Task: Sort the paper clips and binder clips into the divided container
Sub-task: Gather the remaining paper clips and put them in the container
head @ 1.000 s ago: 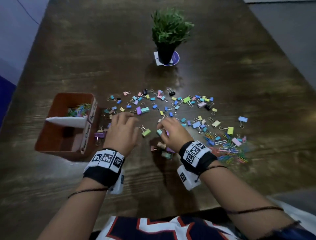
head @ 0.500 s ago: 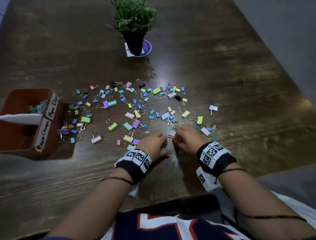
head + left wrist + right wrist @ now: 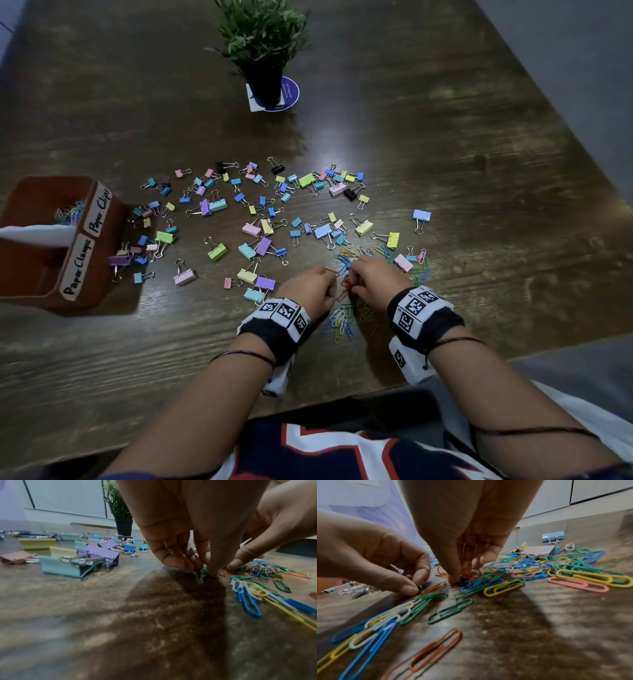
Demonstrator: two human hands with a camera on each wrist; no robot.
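Note:
Coloured paper clips [image 3: 342, 322] lie in a loose pile at the table's near edge, spreading right [image 3: 573, 566]. Pastel binder clips [image 3: 263, 222] are scattered across the middle. The brown divided container [image 3: 102, 274], labelled "Paper Clips" and "Paper Clamps", stands at the left; its far compartment holds several paper clips [image 3: 70, 214]. Both hands work in the pile, close together. My left hand [image 3: 330, 286] pinches a green paper clip [image 3: 419, 588] against the table [image 3: 201, 570]. My right hand [image 3: 351, 284] pinches orange paper clips [image 3: 468, 572] between thumb and fingers.
A potted green plant [image 3: 263, 44] stands on a round coaster at the back middle. Large binder clips [image 3: 68, 566] lie just left of my left hand. A blue binder clip [image 3: 421, 216] sits apart at the right. The table's near edge is close to my wrists.
Both hands left the binder clips near the middle and moved right to the paper clip pile. Over the last half second they stayed there, fingers closing on clips.

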